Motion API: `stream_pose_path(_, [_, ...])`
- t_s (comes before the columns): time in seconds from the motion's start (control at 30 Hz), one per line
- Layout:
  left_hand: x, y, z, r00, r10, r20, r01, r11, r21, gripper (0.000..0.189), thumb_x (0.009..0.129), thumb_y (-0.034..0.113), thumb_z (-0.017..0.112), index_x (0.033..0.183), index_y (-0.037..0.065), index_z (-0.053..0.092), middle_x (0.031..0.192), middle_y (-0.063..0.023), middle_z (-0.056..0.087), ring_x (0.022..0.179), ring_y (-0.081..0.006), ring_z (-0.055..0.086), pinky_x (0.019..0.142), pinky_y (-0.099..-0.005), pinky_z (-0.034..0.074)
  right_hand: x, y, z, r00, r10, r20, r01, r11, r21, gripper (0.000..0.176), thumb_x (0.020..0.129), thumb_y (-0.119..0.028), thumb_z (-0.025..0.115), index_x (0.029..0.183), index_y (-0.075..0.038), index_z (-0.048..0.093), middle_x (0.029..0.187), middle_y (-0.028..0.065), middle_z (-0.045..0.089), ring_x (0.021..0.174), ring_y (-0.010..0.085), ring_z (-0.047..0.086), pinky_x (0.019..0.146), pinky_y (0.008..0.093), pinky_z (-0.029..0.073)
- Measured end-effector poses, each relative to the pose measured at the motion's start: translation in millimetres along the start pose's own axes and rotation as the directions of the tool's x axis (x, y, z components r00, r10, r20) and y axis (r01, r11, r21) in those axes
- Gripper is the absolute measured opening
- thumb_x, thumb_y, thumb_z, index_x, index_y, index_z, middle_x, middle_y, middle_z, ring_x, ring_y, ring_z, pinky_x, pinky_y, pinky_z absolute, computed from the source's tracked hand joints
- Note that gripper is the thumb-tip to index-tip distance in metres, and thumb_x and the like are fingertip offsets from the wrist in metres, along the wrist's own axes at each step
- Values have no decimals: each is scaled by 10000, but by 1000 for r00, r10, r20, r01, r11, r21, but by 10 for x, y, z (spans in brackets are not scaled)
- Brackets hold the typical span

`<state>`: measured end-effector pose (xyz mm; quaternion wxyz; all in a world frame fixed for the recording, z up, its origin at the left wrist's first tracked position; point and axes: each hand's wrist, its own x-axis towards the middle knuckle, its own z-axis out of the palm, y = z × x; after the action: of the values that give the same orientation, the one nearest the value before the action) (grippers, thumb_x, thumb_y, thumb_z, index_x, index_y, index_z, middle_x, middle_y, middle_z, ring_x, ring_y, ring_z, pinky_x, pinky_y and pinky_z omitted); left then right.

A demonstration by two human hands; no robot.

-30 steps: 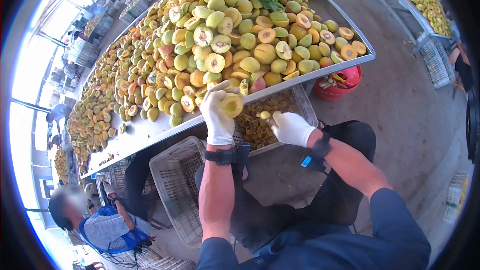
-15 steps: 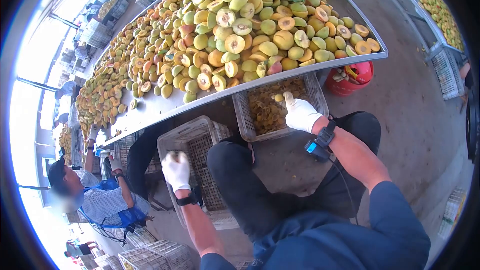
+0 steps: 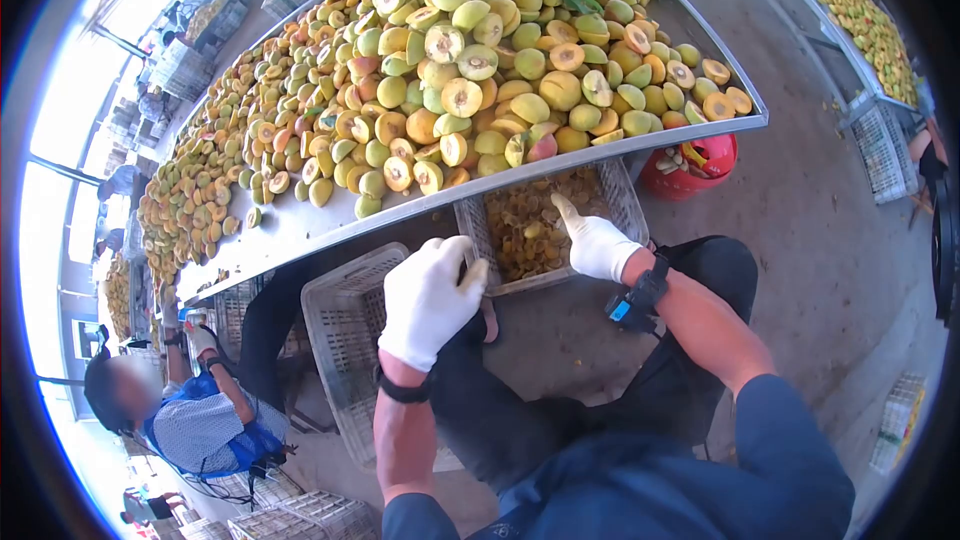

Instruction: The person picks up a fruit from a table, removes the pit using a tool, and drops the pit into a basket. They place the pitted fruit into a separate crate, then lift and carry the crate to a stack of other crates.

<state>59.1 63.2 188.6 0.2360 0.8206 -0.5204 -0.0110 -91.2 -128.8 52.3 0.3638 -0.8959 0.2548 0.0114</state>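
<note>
My left hand, in a white glove, is raised in front of the table edge, above my knee. Its fingers are curled closed, and anything inside them is hidden. My right hand, also gloved, hovers over the near right side of a crate of yellow-brown scraps. One stained finger stretches forward while the others fold under, so I cannot see what they hold. Beyond both hands, halved peach-like stone fruit lies heaped on a metal-edged table, many cut faces showing orange flesh and brown centres.
Left of my knee stands a pale plastic crate. A red bucket sits under the table's right corner. At left, a co-worker is beside the same table. Another fruit-laden table is at far right.
My left hand has risen from the left crate and moved right, towards the table edge. The small yellow piece at my right fingertip is gone from there; that hand has shifted slightly down.
</note>
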Motion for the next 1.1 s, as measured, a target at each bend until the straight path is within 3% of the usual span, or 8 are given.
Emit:
stream_pose_path(0.17, [617,-49,405,995,47,-92,-36,991,125,155,838,221,666,786,79,633,716,-130,623,691,-327,639,605,-419,496,-125,-214,-282,997,25,69,-10,980,-201,511,856,-87,481,1351,27,429,977,257,671,916,406,664,813,479,516])
stream_pose_path(0.23, [893,79,578,983,148,-109,-135,984,115,240,853,283,638,736,74,636,700,-128,620,644,-339,633,588,-435,506,-152,-275,-343,994,19,105,5,974,-225,466,869,-98,482,1317,29,461,943,245,675,882,404,668,779,480,524])
stream_pose_path(0.3, [1206,234,793,992,118,-40,-114,989,96,212,866,311,613,819,124,702,707,-147,638,691,-344,645,607,-447,504,-192,-258,-313,995,-17,103,42,970,-241,436,873,-107,490,1289,25,490,909,230,678,826,397,674,730,485,532])
stream_pose_path(0.4, [1534,298,1195,995,-55,81,33,967,252,247,834,353,632,805,134,743,784,-143,702,721,-328,690,651,-437,543,-200,-283,-341,997,-75,34,82,954,-287,417,862,-121,514,1259,5,517,874,202,681,774,376,683,673,488,535])
stream_pose_path(0.57, [1643,483,1135,933,-262,246,180,934,310,342,844,450,625,899,140,758,880,-124,725,846,-301,702,730,-427,545,-241,-349,-518,995,-56,82,77,957,-280,440,854,-146,530,1284,-52,511,930,191,684,817,364,691,675,480,539])
stream_pose_path(0.7, [1696,523,1073,905,-294,308,195,929,315,411,815,557,635,998,207,751,936,-127,728,893,-309,698,759,-428,540,-262,-380,-574,996,-65,63,80,956,-282,386,862,-145,518,1239,-63,527,938,194,691,830,378,692,664,480,542])
stream_pose_path(0.9, [1684,528,1078,924,-267,273,163,922,350,463,796,535,640,972,121,752,929,-144,727,888,-309,700,753,-423,542,-249,-391,-564,992,-77,96,100,961,-256,385,875,-156,516,1248,-62,532,912,192,699,823,377,694,663,493,540])
stream_pose_path(1.1, [1609,100,1181,954,-252,163,204,943,264,493,750,554,633,801,79,756,787,-164,710,773,-337,696,695,-438,533,-339,-271,-766,999,-19,46,31,962,-272,430,866,-148,518,1284,-47,531,914,206,694,843,374,694,685,495,540])
